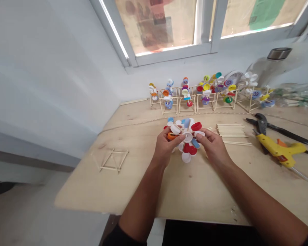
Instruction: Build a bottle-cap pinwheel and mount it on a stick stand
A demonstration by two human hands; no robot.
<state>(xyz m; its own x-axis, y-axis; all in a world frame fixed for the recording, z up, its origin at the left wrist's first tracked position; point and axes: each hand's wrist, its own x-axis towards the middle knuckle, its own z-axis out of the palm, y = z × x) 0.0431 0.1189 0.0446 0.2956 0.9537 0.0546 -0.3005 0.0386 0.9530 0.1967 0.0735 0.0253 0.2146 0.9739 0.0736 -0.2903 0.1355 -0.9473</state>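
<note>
Over the middle of the table I hold a wheel of plastic bottle caps between both hands. It has a white cap at its hub and white, red, orange and blue caps around it. My left hand pinches it from the left, with the thumb at the hub. On the right side, my right hand grips a white cap at the rim between thumb and fingers. More red and white caps show just below and behind the wheel; whether they belong to it I cannot tell.
Several stick frames bearing cap wheels line the wall side. A square stick frame lies on the left. Loose sticks, black-handled pliers and a yellow glue gun are on the right. A twisted cord crosses the wooden table.
</note>
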